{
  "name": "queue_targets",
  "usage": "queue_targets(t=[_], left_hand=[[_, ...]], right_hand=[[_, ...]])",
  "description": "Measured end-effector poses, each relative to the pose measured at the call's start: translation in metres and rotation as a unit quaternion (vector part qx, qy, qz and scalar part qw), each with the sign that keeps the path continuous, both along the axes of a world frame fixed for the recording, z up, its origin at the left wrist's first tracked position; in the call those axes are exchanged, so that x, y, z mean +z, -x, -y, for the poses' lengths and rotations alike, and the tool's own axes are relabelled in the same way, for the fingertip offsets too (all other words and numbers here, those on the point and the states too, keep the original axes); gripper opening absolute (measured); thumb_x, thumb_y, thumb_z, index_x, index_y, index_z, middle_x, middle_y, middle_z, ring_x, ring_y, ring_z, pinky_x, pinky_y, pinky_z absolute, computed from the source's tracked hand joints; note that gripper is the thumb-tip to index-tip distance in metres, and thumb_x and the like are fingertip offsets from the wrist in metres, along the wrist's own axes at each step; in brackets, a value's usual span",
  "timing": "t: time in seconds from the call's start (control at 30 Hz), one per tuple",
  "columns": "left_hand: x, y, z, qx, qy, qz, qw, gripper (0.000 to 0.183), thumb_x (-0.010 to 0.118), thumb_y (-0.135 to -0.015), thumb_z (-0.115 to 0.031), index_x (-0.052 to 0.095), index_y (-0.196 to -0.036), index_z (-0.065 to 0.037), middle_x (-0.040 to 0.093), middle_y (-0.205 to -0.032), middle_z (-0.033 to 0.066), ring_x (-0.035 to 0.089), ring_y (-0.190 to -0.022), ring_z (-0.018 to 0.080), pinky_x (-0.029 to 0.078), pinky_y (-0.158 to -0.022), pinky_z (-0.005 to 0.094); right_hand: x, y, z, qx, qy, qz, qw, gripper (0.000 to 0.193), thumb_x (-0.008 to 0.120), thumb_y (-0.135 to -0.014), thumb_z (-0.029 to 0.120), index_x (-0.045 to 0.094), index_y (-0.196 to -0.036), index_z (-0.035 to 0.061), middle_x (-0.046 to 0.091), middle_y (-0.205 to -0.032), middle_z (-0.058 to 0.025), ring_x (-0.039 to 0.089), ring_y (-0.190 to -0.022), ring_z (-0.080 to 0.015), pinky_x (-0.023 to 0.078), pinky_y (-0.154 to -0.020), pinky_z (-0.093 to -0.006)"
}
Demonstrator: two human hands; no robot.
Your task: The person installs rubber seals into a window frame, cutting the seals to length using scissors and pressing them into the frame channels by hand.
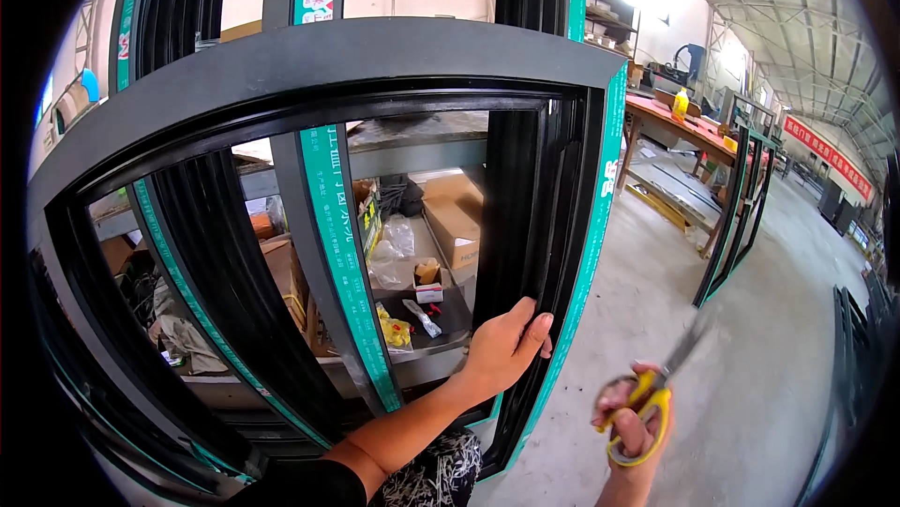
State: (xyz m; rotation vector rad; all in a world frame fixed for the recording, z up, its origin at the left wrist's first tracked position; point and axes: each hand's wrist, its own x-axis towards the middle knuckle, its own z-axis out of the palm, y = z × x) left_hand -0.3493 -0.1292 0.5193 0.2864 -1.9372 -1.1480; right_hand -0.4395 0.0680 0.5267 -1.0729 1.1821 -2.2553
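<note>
A dark grey window frame [394, 43] with black inner channels and green protective film on its outer side stands upright before me. My left hand [506, 348] is closed around the inner edge of its right upright, low down, with the thumb on top and the other fingers partly hidden behind. To the right of the frame, apart from it, my right hand [633, 423] grips yellow-handled scissors [654, 402], fingers through the loops. Their blades point up and away and are blurred by motion.
More frame profiles with green film [323, 179] stand behind the frame. Through the opening show a cardboard box [453, 216] and clear plastic bags. A pinkish-topped workbench [656, 111] and another standing frame [736, 216] are beyond, right. Dark profiles [853, 357] lean at the far right.
</note>
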Motion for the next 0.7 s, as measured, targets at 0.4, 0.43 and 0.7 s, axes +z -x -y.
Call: queue_targets(t=[0.4,0.43,0.7], left_hand=[[-0.028,0.013,0.016,0.052,0.131,-0.046,0.989,0.018,0.060,-0.088,-0.015,0.060,-0.099,-0.001,0.066,-0.090,0.0223,0.062,-0.087,0.0450,0.049,-0.070,0.0503],[-0.030,0.014,0.018,0.056,0.148,-0.037,0.987,0.018,0.061,-0.087,-0.015,0.060,-0.099,-0.001,0.066,-0.089,0.0222,0.062,-0.087,0.0449,0.049,-0.070,0.0504],[-0.028,0.010,0.018,0.044,0.132,-0.015,0.990,0.017,0.063,-0.086,-0.017,0.062,-0.095,-0.002,0.066,-0.089,0.0207,0.063,-0.087,0.0437,0.049,-0.069,0.0498]], right_hand=[[0.131,-0.055,0.147,0.159,0.027,0.051,0.986,0.043,0.070,-0.089,0.016,0.054,-0.124,-0.0045,0.057,-0.077,-0.0058,0.056,-0.066,-0.0137,0.048,-0.058,-0.0271],[0.133,-0.056,0.151,0.154,0.032,0.054,0.986,0.042,0.070,-0.089,0.016,0.054,-0.123,-0.0044,0.056,-0.076,-0.0056,0.056,-0.066,-0.0137,0.048,-0.058,-0.0272],[0.133,-0.054,0.162,0.128,0.048,0.058,0.989,0.039,0.069,-0.089,0.016,0.056,-0.121,-0.0026,0.056,-0.073,-0.0054,0.054,-0.060,-0.0144,0.044,-0.057,-0.0283]])
